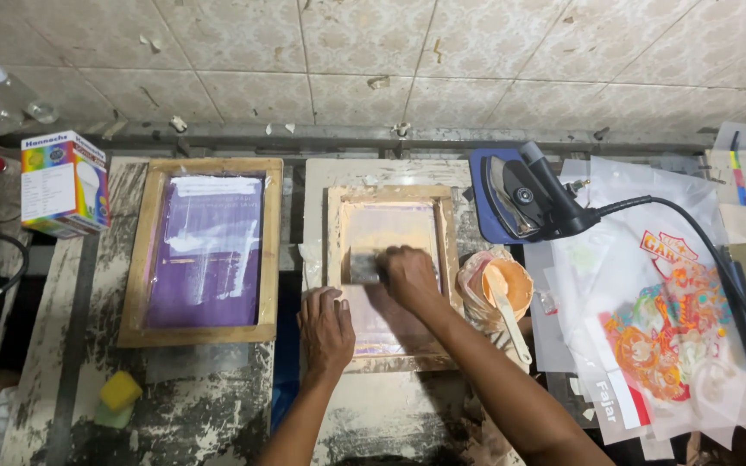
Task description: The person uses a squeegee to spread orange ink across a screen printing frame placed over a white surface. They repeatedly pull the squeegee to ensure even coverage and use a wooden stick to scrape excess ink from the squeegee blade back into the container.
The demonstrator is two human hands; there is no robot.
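Observation:
A small wooden printing screen (445,226) with a pale mesh lies on a paint-stained board in the middle. My right hand (409,274) grips a grey squeegee (364,266) pressed on the mesh. My left hand (325,330) rests flat on the frame's lower left corner, fingers apart, holding it down. A larger wooden screen (204,248) with purple mesh lies to the left, untouched.
An orange paint cup (506,286) with a white stick stands right of the small screen. A black iron (528,194) on a blue pad sits behind it, its cord running right over printed transfer sheets (660,332). A colourful box (62,183) and a yellow sponge (120,390) are at left.

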